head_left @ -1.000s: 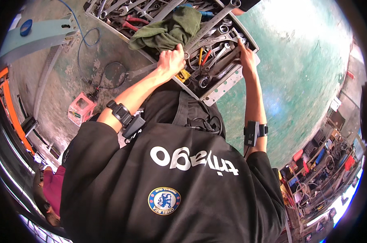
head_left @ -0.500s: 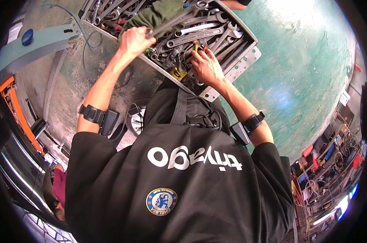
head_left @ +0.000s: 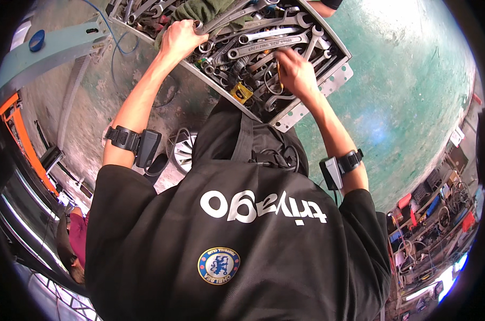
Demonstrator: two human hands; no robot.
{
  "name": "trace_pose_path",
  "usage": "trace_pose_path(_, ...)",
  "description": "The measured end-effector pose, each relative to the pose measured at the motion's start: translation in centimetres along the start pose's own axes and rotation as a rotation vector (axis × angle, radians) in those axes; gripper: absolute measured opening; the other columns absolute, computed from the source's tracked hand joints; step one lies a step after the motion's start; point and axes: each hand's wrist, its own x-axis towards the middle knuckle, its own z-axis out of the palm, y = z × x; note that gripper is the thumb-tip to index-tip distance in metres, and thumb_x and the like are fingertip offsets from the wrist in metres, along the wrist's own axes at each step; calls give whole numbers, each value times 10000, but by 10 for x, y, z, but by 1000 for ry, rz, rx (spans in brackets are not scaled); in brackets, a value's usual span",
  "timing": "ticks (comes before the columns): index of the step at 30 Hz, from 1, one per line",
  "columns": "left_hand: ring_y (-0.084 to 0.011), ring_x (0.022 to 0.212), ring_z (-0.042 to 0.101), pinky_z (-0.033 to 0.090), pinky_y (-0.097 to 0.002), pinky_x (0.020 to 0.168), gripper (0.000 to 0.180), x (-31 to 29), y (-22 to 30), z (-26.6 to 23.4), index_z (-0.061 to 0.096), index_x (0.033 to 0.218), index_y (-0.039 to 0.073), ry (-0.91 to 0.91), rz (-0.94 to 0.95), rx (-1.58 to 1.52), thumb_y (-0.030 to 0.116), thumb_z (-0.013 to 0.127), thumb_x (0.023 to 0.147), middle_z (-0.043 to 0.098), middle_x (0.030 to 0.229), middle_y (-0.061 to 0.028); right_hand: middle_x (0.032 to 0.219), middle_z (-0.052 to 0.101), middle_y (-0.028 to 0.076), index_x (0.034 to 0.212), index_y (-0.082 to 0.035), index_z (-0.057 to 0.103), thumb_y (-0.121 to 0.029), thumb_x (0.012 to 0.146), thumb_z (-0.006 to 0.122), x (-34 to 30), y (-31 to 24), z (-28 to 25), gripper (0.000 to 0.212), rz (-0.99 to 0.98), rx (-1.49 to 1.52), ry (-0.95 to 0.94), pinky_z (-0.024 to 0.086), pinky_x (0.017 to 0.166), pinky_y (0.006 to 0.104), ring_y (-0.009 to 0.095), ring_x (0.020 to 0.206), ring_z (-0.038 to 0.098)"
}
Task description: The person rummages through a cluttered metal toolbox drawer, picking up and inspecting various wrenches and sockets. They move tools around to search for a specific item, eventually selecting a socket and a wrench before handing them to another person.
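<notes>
A metal tool box (head_left: 336,40) full of loose wrenches lies in front of me at the top of the view. My left hand (head_left: 179,41) is closed around the near end of a long wrench (head_left: 234,17), which slants over the box toward the far right. Inside the right part of the box, my right hand (head_left: 298,75) has its fingers curled down among the tools. Something slim and yellow shows beside those fingers, but its kind is unclear. Close to the right hand lie a combination wrench (head_left: 266,46) and a small yellow item (head_left: 241,93).
A green cloth (head_left: 199,9) lies over the box's far left part. Another person's arm (head_left: 321,7) is at its far edge. A blue-grey steel beam (head_left: 60,49) with a blue cap stands at left, near a blue hose (head_left: 109,32). Cluttered shelves (head_left: 429,230) line the right.
My right hand has moved right and a little farther away inside the box. The wrench in my left hand has been lowered closer to the other tools.
</notes>
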Motion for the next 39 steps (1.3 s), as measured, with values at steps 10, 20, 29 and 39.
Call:
trace_pose_path(10, -332, 758, 687, 546, -427, 727, 381, -2, 6, -7, 696, 824, 28, -4, -14, 17, 385, 739, 697, 682, 771, -186, 1040, 573, 146, 1269, -68, 490, -34, 647, 643, 46, -6, 18, 642, 124, -369, -221, 430, 864, 431, 307, 1073, 529)
trace_pose_path(20, -294, 706, 687, 543, -402, 659, 450, 0, -7, 4, 683, 848, 18, 26, 33, -25, 442, 737, 707, 676, 733, -169, 1124, 540, 157, 1014, -19, 605, -85, 673, 616, 29, -25, 11, 348, -16, -377, -335, 445, 902, 399, 297, 1081, 511)
trace_pose_path(29, -314, 711, 691, 556, -415, 689, 400, 4, -11, 14, 671, 823, 7, 10, 48, 6, 388, 736, 722, 671, 717, -178, 1073, 582, 151, 1014, -52, 622, -153, 625, 690, 68, -36, 35, 408, 62, -336, -341, 378, 999, 434, 312, 1121, 498)
trace_pose_path(39, -302, 725, 693, 556, -408, 679, 450, 9, -13, 14, 685, 874, 12, -14, 43, 31, 430, 735, 716, 678, 758, -184, 1118, 530, 158, 967, -16, 577, -41, 635, 606, 0, -46, 1, 334, -43, -134, -557, 483, 912, 433, 317, 1052, 537)
